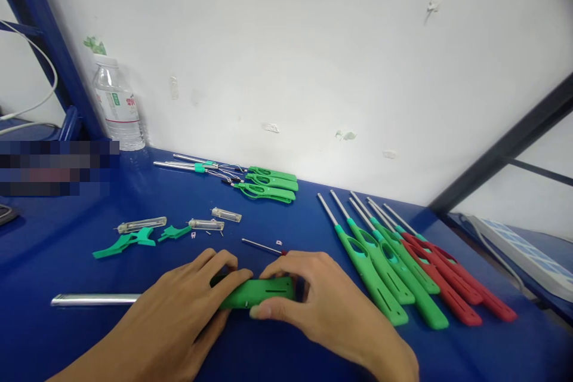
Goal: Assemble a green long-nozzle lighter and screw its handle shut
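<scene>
A green long-necked lighter (268, 293) lies level near the front of the blue table, its metal tube (96, 299) pointing left. My left hand (179, 304) is closed over its middle, fingers on top, hiding the trigger part. My right hand (322, 304) grips the right end of the handle between thumb and fingers. Just behind my right hand lies a thin screwdriver (262, 246), its red handle mostly hidden by the fingers. Farther left are clear fuel tanks (206, 225) and teal trigger pieces (123, 243), with a few tiny parts beside them.
Several green lighters (369, 271) and red lighters (447, 283) lie side by side at the right. Green half-shells (268, 192) with wired metal tubes (179, 166) lie at the back. A water bottle (119, 107) stands against the wall at the back left.
</scene>
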A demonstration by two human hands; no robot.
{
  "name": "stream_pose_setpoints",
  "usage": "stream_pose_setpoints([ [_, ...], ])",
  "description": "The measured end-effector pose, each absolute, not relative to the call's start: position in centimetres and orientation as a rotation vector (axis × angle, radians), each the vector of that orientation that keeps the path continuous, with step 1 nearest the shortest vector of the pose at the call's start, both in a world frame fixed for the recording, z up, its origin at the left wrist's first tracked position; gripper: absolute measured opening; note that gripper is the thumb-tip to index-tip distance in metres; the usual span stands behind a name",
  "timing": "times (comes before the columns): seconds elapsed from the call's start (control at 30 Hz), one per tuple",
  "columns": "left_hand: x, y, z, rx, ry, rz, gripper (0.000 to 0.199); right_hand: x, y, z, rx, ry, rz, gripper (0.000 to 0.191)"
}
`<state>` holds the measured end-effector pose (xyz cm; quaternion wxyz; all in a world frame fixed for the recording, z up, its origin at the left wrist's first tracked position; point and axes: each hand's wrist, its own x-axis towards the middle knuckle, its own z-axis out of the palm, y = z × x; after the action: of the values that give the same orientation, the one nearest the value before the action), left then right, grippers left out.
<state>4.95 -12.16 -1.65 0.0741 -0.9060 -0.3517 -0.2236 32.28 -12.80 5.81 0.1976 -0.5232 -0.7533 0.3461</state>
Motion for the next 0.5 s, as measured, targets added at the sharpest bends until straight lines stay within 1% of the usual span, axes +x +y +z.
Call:
stream_pose_setpoints([
  [0.07,4.9,-12.2,-1.6,-2.697,-1.038,-0.679,0.048,32.4,-12.8,5.7,-1.486,-2.114,1.011,0.030],
  [0.13,4.9,-12.3,-1.6,-2.689,-1.026,-0.665,0.050,32.5,-12.7,5.6,-1.506,-2.121,1.011,0.032],
  [0.2,4.8,-12.3,-1.8,-2.675,-1.009,-0.645,0.051,32.6,-12.6,5.5,-1.496,-2.133,0.993,0.029],
  [0.3,4.7,-12.2,-2.0,-2.634,-0.961,-0.605,0.045,32.7,-12.6,5.5,-1.435,-2.149,0.975,0.021],
  [0.37,4.9,-12.0,-1.8,-2.616,-0.905,-0.591,0.044,32.8,-12.6,5.6,-1.407,-2.156,0.971,0.017],
  [0.5,5.9,-11.8,-0.8,-2.550,-0.915,-0.666,0.052,32.7,-12.7,5.8,-1.419,-2.152,0.970,0.017],
])
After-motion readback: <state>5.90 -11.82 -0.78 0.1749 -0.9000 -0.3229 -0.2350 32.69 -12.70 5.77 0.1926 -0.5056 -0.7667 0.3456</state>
